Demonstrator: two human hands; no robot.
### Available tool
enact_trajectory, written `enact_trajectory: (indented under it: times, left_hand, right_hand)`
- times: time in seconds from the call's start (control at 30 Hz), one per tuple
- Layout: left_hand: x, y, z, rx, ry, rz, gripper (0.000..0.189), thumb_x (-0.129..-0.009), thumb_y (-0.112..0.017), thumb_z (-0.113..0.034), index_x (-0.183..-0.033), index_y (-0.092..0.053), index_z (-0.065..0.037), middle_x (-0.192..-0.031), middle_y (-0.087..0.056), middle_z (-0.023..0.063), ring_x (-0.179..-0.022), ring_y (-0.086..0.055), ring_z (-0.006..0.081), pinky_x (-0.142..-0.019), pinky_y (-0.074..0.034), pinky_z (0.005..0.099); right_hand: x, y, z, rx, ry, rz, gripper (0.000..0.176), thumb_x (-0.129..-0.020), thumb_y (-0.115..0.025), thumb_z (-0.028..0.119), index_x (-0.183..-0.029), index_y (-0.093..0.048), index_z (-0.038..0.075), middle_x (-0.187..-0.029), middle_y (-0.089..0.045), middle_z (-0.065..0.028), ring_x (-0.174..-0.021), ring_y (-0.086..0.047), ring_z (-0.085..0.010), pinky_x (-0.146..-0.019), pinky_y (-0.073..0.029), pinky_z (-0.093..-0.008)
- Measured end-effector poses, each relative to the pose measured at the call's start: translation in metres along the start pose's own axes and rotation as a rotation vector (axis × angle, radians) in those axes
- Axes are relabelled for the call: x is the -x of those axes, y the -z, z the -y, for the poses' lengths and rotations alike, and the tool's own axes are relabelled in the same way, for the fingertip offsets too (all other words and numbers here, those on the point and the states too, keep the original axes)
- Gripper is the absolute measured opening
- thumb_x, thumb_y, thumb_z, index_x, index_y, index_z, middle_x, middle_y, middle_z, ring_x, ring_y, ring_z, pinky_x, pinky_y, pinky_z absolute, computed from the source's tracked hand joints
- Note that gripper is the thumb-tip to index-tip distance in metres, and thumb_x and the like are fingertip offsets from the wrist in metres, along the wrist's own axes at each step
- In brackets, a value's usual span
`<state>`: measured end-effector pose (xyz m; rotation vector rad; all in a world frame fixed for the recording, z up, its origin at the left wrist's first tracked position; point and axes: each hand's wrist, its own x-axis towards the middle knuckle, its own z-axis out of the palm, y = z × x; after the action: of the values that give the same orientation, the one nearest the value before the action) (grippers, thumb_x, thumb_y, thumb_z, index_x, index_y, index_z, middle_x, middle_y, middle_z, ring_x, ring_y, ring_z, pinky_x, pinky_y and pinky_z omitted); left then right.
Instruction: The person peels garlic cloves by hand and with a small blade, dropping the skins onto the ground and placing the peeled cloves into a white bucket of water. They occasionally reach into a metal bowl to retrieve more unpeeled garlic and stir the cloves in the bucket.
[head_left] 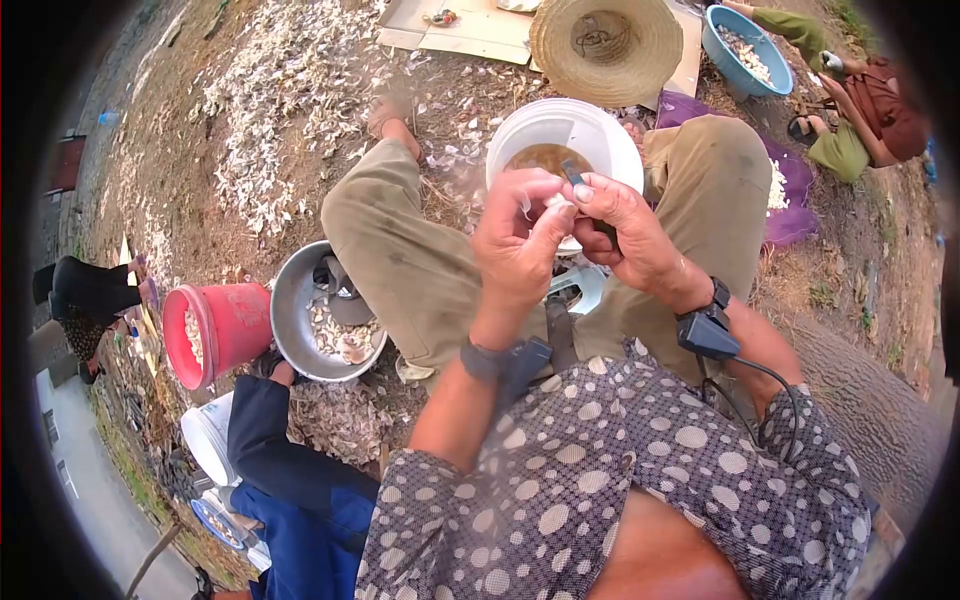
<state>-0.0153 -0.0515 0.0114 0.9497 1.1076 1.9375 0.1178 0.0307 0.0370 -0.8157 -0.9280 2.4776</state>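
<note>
Over a white bucket between my knees, my two hands meet. Pinched in the fingers of my left hand is a small white piece that looks like a garlic clove. My right hand is closed on a small knife, its dark blade sticking up past the thumb. The right thumb presses close to the clove. Brownish water shows in the bucket below. My fingers partly hide the clove and the knife's handle.
Left of my knee stand a metal basin with cloves and a cap, and a red bucket. A straw hat lies ahead; a blue basin sits far right. Skins litter the ground. Other people sit at both sides.
</note>
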Motion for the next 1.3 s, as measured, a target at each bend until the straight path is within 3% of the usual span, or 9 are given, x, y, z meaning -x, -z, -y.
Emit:
enact_trajectory:
  times: [0.03,0.17,0.37,0.5,0.77,0.9,1.1,1.2,1.3]
  left_hand:
    - [-0.003,0.004,0.004,-0.249,-0.096,0.041,0.022,-0.088,-0.073,0.001,-0.109,-0.067,-0.002,-0.117,-0.055,0.0072,-0.082,-0.055,0.0063,-0.064,-0.047,0.0205]
    - [-0.002,0.004,0.001,-0.346,-0.049,0.063,0.029,-0.085,-0.075,0.000,-0.114,-0.069,-0.002,-0.116,-0.054,0.0047,-0.090,-0.050,0.0073,-0.080,-0.045,0.0227]
    - [0.002,0.006,0.011,-0.100,0.138,0.051,0.025,-0.088,-0.074,0.002,-0.112,-0.068,0.000,-0.106,-0.056,0.0028,-0.081,-0.050,0.0059,-0.073,-0.043,0.0203]
    - [0.000,0.011,0.004,-0.310,0.124,0.162,0.025,-0.088,-0.075,0.001,-0.111,-0.067,0.002,-0.091,-0.059,-0.0011,-0.078,-0.053,0.0038,-0.068,-0.046,0.0200]
    - [0.004,0.011,0.000,-0.192,0.129,0.176,0.025,-0.088,-0.073,0.002,-0.113,-0.068,0.002,-0.093,-0.061,0.0027,-0.077,-0.057,0.0065,-0.064,-0.047,0.0217]
    - [0.002,0.010,-0.006,-0.148,0.172,0.209,0.025,-0.090,-0.071,0.002,-0.115,-0.067,0.002,-0.095,-0.062,0.0039,-0.077,-0.060,0.0083,-0.065,-0.048,0.0223]
    - [0.005,-0.002,-0.006,0.201,0.423,0.045,0.015,-0.097,-0.064,-0.004,-0.111,-0.061,0.002,-0.085,-0.063,0.0058,-0.068,-0.061,0.0091,-0.056,-0.051,0.0233]
    - [0.007,-0.007,0.006,0.291,0.367,-0.042,0.013,-0.099,-0.058,-0.008,-0.110,-0.057,-0.001,-0.092,-0.064,0.0076,-0.065,-0.059,0.0106,-0.051,-0.049,0.0239]
    - [0.001,-0.011,0.002,0.188,0.500,-0.075,0.011,-0.099,-0.057,-0.007,-0.108,-0.057,-0.001,-0.090,-0.064,0.0078,-0.064,-0.059,0.0116,-0.050,-0.050,0.0248]
  right_hand:
    - [0.000,-0.002,0.000,-0.021,-0.005,-0.004,0.016,-0.101,-0.062,0.027,-0.103,-0.057,0.013,-0.066,-0.042,0.0095,-0.049,-0.032,0.0012,-0.041,-0.022,-0.0178]
    - [-0.001,0.005,0.005,-0.043,-0.030,0.008,0.014,-0.099,-0.064,0.024,-0.105,-0.058,0.012,-0.068,-0.044,0.0100,-0.050,-0.031,0.0009,-0.041,-0.021,-0.0179]
    - [-0.004,0.008,0.006,-0.088,-0.082,0.010,0.017,-0.097,-0.067,0.020,-0.108,-0.059,0.010,-0.072,-0.046,0.0101,-0.052,-0.032,0.0016,-0.042,-0.022,-0.0174]
    - [-0.003,0.018,0.006,-0.085,-0.138,0.036,0.016,-0.098,-0.066,0.020,-0.108,-0.060,0.009,-0.074,-0.047,0.0101,-0.053,-0.033,0.0019,-0.042,-0.023,-0.0172]
    - [0.007,0.009,0.005,-0.002,-0.125,0.069,0.026,-0.106,-0.056,0.030,-0.116,-0.061,0.006,-0.076,-0.049,0.0084,-0.052,-0.033,0.0019,-0.042,-0.024,-0.0165]
    - [0.009,0.007,0.002,-0.057,-0.078,0.069,0.025,-0.107,-0.054,0.033,-0.111,-0.058,0.008,-0.076,-0.048,0.0076,-0.052,-0.033,0.0018,-0.042,-0.024,-0.0165]
    - [0.011,0.003,0.005,-0.042,-0.050,-0.029,0.027,-0.106,-0.054,0.036,-0.100,-0.056,0.010,-0.075,-0.049,0.0066,-0.052,-0.034,0.0013,-0.042,-0.024,-0.0167]
    - [0.009,0.008,0.005,0.037,0.044,-0.102,0.027,-0.106,-0.056,0.035,-0.101,-0.057,0.008,-0.075,-0.052,0.0057,-0.052,-0.036,0.0008,-0.043,-0.026,-0.0170]
    - [0.009,0.014,0.007,0.163,0.181,-0.148,0.023,-0.104,-0.061,0.030,-0.103,-0.059,0.007,-0.080,-0.056,0.0045,-0.058,-0.042,0.0002,-0.048,-0.031,-0.0172]
